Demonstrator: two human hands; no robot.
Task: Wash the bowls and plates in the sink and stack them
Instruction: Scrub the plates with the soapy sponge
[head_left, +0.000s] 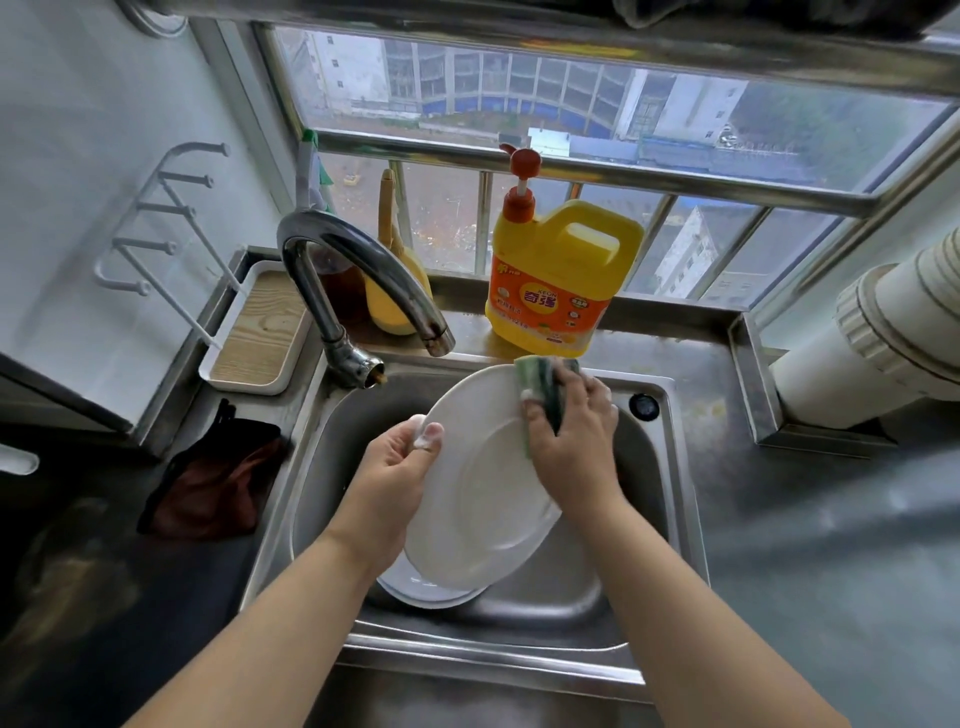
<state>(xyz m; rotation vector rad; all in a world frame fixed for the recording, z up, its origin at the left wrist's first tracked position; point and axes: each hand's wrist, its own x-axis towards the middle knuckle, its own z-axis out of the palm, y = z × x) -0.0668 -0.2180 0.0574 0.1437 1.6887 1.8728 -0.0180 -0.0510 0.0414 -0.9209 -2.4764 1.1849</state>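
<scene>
Two plates are showing over the steel sink (654, 499), and only one of them is fully readable: the white plate (483, 483) is being held tilted above the basin, while a second plate (423, 592) is lying beneath it, mostly covered, with just a pale crescent of rim peeking out at the near side. Whether more dishes are sitting under that one cannot be told. The left hand (389, 473) is gripping the upper plate's left edge, thumb curled over the rim with a dab of foam on it; its other fingers are hiding behind the plate. The right hand (571, 441) is clamping one green sponge (540, 400) against the plate's far right rim, and the fingers are covering much of the sponge.

One curved faucet (358, 291) is arching over the sink's far left corner. One yellow detergent jug (561, 275) with an orange pump is standing on the ledge just behind the sink. Left of the sink, one dark reddish cloth (218, 478) is lying crumpled on the counter, and one white tray (260, 332) with a wood-grain floor is sitting beyond it. Objects behind the faucet are partly blocked and hard to name.
</scene>
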